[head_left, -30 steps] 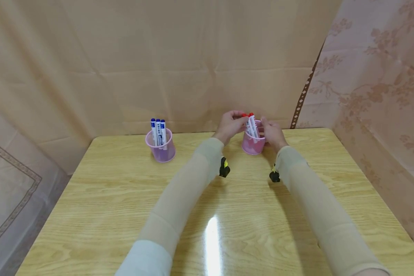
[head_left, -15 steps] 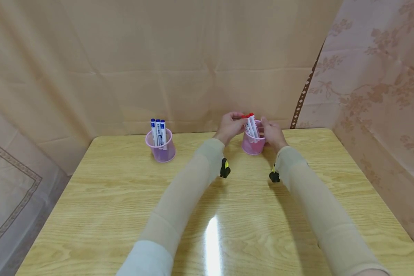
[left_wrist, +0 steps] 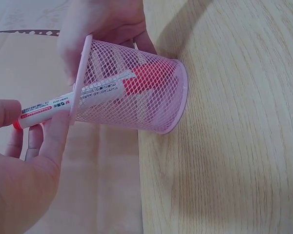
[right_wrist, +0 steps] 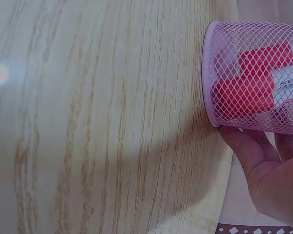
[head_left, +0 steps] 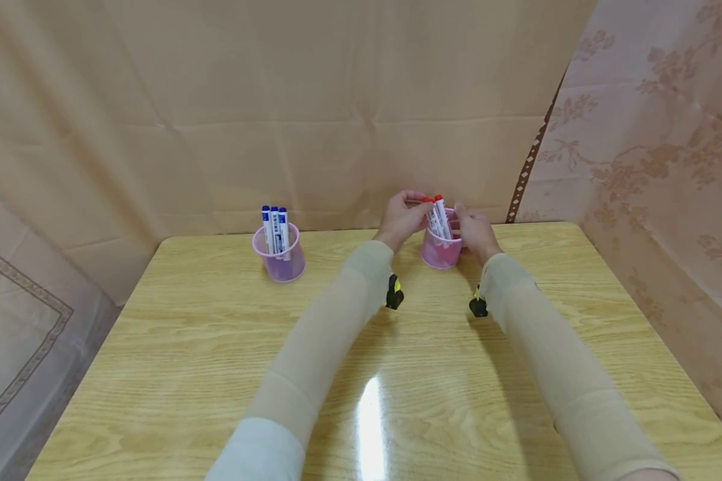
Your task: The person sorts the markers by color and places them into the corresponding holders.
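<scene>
In the head view, a pink mesh pen cup (head_left: 442,256) stands upright at the table's back right, with red-ended whiteboard markers (head_left: 442,215) leaning in it. My left hand (head_left: 400,219) pinches the top end of a whiteboard marker (left_wrist: 95,95) between thumb and fingers. That marker's lower part is inside the cup, its red cap end down near the base in the left wrist view. My right hand (head_left: 476,234) holds the cup from the right side, thumb at the rim. Through the mesh in the right wrist view, red caps (right_wrist: 244,95) show near the base.
A purple mesh cup (head_left: 285,268) with several blue-ended markers (head_left: 275,230) stands at the back left of the wooden table (head_left: 216,361). A beige curtain (head_left: 313,120) hangs just behind the table's far edge, and a patterned cloth (head_left: 668,167) on the right.
My left thumb and fingers shift only slightly at the marker's end. The right hand and both cups stay in place.
</scene>
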